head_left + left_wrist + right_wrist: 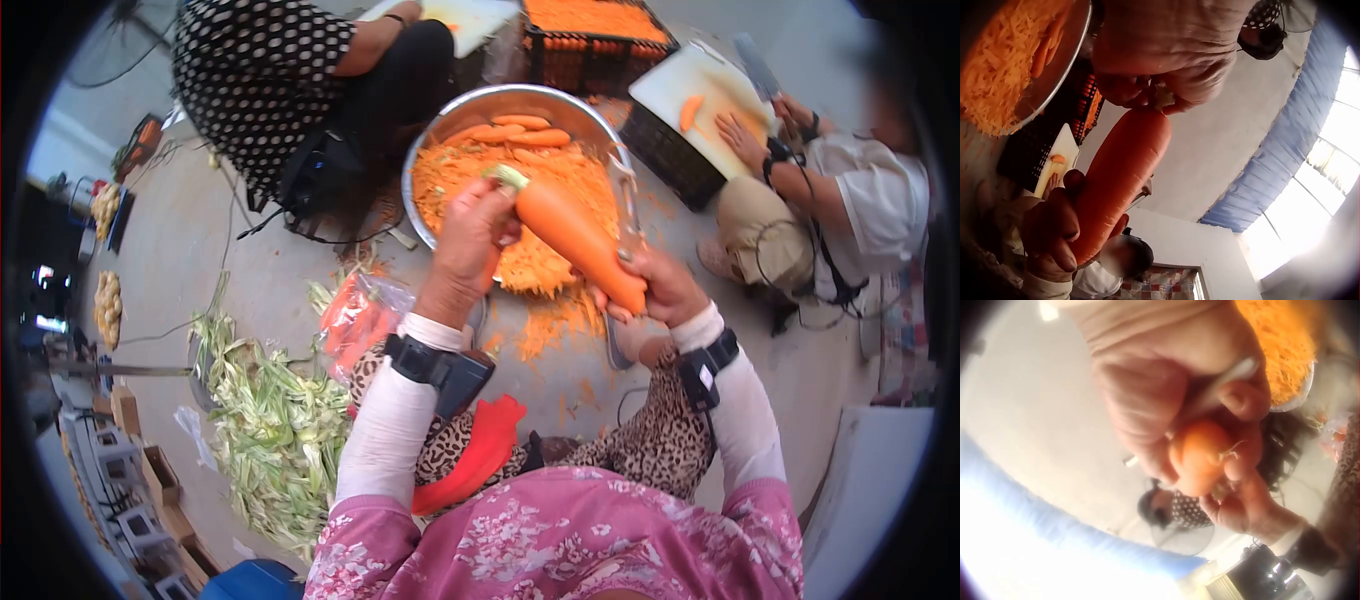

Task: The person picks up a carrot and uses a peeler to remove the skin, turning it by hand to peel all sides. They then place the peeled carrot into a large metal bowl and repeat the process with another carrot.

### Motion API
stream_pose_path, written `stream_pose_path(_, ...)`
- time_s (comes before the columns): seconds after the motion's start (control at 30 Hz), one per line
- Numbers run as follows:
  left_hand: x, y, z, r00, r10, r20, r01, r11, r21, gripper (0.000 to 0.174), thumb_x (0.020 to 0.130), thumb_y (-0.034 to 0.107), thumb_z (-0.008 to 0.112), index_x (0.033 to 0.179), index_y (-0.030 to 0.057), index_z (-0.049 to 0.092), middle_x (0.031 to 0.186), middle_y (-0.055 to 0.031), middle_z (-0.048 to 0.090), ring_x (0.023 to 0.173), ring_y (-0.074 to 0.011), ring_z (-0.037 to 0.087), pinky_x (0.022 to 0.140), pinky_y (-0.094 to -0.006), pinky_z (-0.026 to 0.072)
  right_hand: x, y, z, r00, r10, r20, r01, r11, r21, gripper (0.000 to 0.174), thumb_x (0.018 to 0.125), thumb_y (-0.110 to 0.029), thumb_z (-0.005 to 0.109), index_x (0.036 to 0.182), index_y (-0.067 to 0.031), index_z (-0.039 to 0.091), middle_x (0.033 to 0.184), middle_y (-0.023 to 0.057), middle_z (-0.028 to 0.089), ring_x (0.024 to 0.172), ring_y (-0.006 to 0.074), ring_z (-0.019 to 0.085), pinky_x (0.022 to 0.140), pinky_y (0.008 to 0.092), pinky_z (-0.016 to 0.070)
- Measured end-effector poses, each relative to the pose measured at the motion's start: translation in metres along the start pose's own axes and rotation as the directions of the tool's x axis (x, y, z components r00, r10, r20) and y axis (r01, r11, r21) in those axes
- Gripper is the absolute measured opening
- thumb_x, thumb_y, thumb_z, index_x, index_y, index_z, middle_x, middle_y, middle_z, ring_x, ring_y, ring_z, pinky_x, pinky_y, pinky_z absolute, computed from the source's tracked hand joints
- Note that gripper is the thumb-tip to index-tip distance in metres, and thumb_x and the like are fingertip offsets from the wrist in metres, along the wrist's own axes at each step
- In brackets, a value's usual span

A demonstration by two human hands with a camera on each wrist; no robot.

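Grey concrete floor [165,300] spreads around us, with a heap of pale green husks [280,415] to the left and a clear plastic bag of carrots [362,318] near our knee. We are holding one large orange carrot [570,225] out in front, slanting over a metal basin [592,118] that is filled with shredded carrot [450,185]; several whole carrots [522,122] lie at its far side. Our left hand [465,235] pinches the stubby green stem end between thumb and fingers, while our right hand [665,285] grips the carrot near its narrow tip. That right hand also has a pale handle [1219,387] across its palm. Beyond the basin, we see a black crate [590,44] heaped with more orange carrot. Off to the right, a person in a white shirt [880,200] rests one hand on a cutting board [665,82] and holds a knife [757,68] in the other.
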State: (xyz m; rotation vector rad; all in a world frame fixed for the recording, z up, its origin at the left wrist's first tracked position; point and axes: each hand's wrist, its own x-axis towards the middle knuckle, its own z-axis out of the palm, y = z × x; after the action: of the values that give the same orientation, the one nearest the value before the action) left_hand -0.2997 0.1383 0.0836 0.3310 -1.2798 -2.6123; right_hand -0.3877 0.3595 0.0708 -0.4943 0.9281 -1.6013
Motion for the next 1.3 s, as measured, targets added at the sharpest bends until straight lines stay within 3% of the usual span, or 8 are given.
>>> stream_pose_path(0.23,0.004,-0.006,-0.002,0.998,0.051,0.027,-0.053,0.996,0.071,0.016,0.089,0.014,0.057,0.102,0.0047,0.057,0.079,0.0032,0.056,0.060,-0.0017,0.045,0.050,-0.0154,0.0343,0.000,-0.003,0.017,0.995,-0.015,-0.101,-0.019,0.946,-0.323,0.074,0.073,-0.046,0.076,0.117,0.0027,0.044,0.082,0.0138,0.064,0.058,0.0145,0.061,0.048,0.0217,0.0458)
stream_pose_path(0.3,0.004,-0.006,-0.003,0.998,0.062,-0.015,-0.060,0.992,0.114,0.017,0.089,0.014,0.058,0.102,0.0039,0.057,0.078,0.0032,0.055,0.060,-0.0015,0.045,0.050,-0.0156,0.0344,0.001,-0.006,0.024,0.944,-0.071,-0.324,-0.123,0.832,-0.541,0.081,0.063,-0.041,0.085,0.119,0.0013,0.044,0.086,0.0106,0.062,0.063,0.0114,0.060,0.049,0.0204,0.0441)
stream_pose_path(0.43,0.003,-0.006,-0.005,0.998,0.056,-0.031,-0.053,0.993,0.104,0.013,0.088,0.012,0.059,0.099,0.0040,0.058,0.077,0.0029,0.055,0.059,-0.0016,0.044,0.051,-0.0159,0.0348,0.010,0.013,0.011,0.877,-0.384,-0.287,0.041,0.658,-0.752,0.067,0.065,-0.017,0.085,0.118,-0.0029,0.046,0.086,0.0021,0.055,0.060,0.0048,0.051,0.047,0.0197,0.0408)
stream_pose_path(0.57,0.001,-0.005,-0.002,0.999,0.036,-0.021,-0.033,0.989,0.144,0.009,0.087,0.010,0.057,0.094,0.0054,0.059,0.075,0.0029,0.056,0.058,-0.0017,0.045,0.050,-0.0156,0.0353,0.002,-0.004,0.022,0.887,-0.210,-0.411,-0.162,0.692,-0.704,0.058,0.069,-0.012,0.080,0.117,-0.0030,0.048,0.087,0.0006,0.054,0.059,0.0045,0.050,0.047,0.0193,0.0406)
stream_pose_path(0.67,0.001,-0.001,0.000,0.998,0.032,-0.055,-0.021,0.981,0.195,0.007,0.086,0.009,0.057,0.091,0.0060,0.059,0.075,0.0030,0.057,0.058,-0.0016,0.046,0.050,-0.0155,0.0355,0.002,0.002,0.016,0.885,-0.316,-0.341,-0.017,0.711,-0.703,0.055,0.071,-0.010,0.078,0.117,-0.0024,0.049,0.088,0.0022,0.056,0.059,0.0051,0.052,0.046,0.0185,0.0403)
stream_pose_path(0.93,0.000,-0.003,-0.003,0.999,0.016,-0.035,-0.009,0.982,0.188,0.010,0.084,0.004,0.056,0.094,0.0038,0.060,0.074,0.0031,0.055,0.056,-0.0021,0.043,0.048,-0.0172,0.0326,-0.009,-0.013,0.025,0.919,-0.194,-0.344,-0.047,0.810,-0.584,0.057,0.071,-0.013,0.077,0.119,-0.0004,0.048,0.086,0.0072,0.062,0.063,0.0105,0.061,0.046,0.0202,0.0427)
stream_pose_path(1.1,-0.004,0.002,0.002,1.000,0.019,0.018,-0.022,0.985,0.170,0.014,0.086,0.004,0.055,0.098,0.0011,0.059,0.075,0.0019,0.055,0.056,-0.0035,0.043,0.050,-0.0178,0.0329,-0.015,-0.016,0.022,0.964,-0.160,-0.210,0.076,0.930,-0.361,0.067,0.069,-0.036,0.071,0.115,0.0078,0.050,0.081,0.0131,0.064,0.053,0.0143,0.059,0.048,0.0241,0.0459)
stream_pose_path(1.3,-0.003,0.003,0.000,0.998,-0.008,0.068,-0.011,0.964,0.265,0.013,0.086,0.007,0.057,0.097,0.0010,0.061,0.073,0.0027,0.054,0.057,-0.0025,0.042,0.050,-0.0177,0.0313,-0.020,-0.011,0.016,0.978,-0.134,-0.159,0.116,0.986,-0.120,0.070,0.068,-0.041,0.069,0.114,0.0090,0.051,0.080,0.0182,0.064,0.049,0.0151,0.056,0.046,0.0231,0.0456)
